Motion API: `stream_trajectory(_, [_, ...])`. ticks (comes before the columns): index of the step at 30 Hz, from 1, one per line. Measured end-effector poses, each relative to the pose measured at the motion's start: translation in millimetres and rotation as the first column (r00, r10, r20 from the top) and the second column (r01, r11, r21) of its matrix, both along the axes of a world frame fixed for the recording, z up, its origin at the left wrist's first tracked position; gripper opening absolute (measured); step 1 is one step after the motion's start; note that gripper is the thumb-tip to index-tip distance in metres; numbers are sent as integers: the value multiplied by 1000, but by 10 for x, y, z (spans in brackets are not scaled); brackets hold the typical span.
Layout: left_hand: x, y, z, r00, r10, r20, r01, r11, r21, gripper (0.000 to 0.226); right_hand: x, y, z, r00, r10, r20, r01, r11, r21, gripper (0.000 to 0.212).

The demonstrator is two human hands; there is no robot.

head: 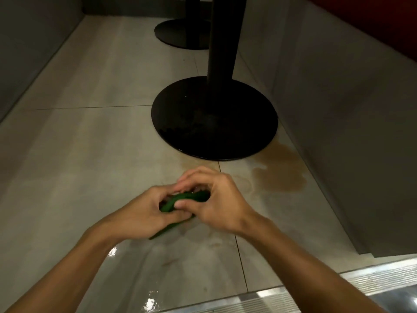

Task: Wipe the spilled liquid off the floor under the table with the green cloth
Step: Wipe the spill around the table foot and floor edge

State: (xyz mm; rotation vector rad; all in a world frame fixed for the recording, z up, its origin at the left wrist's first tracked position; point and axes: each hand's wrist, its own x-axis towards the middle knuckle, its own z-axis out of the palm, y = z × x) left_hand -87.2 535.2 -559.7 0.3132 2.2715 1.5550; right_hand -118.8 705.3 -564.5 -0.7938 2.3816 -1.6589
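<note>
A bunched green cloth (185, 199) sits between both hands, low over the tiled floor. My left hand (144, 213) grips its lower left part, fingers curled round it. My right hand (214, 199) pinches its top from the right with curled fingers and thumb. Most of the cloth is hidden by the hands. A brown puddle of spilled liquid (279, 172) lies on the floor to the right of the hands, reaching the black round table base (214, 118). Faint wet smears (209, 238) show on the tiles below the hands.
The table's black post (223, 41) rises from the base. A second round base (180, 33) stands farther back. Grey panels (338, 109) wall the right side and another grey wall (29, 41) the left. A ribbed metal strip (316, 292) runs along the near right floor edge.
</note>
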Motion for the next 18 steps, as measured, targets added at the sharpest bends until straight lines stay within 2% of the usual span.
stream_trajectory(2, [-112, -97, -84, 994, 98, -41, -101, 993, -60, 25, -204, 22, -28, 998, -57, 42, 57, 998, -18, 23])
stream_trajectory(4, [-246, -243, -196, 965, 242, -104, -257, 952, -168, 19, -465, 91, -109, 988, -155, 25, 153, 986, 66, 21])
stream_trajectory(7, [-467, -431, -290, 836, 488, -251, -545, 787, -287, 13, -842, 277, -227, 960, -279, 2, 266, 919, 290, 23])
stream_trajectory(10, [-765, -608, -378, 716, 570, -403, -697, 611, -375, 30, -1123, 424, -340, 957, -288, -26, 263, 830, 491, 25])
stream_trajectory(12, [-963, -675, -483, 728, 533, -431, -685, 574, -449, 39, -1246, 461, -413, 961, -274, -42, 247, 779, 576, 26])
stream_trajectory(15, [-1227, -671, -645, 840, 386, -381, -542, 586, -602, 41, -1382, 448, -513, 962, -267, -50, 229, 697, 680, 32])
stream_trajectory(18, [-1355, -631, -729, 885, 357, -299, -464, 625, -628, 62, -1406, 451, -614, 966, -238, -106, 238, 642, 729, 37])
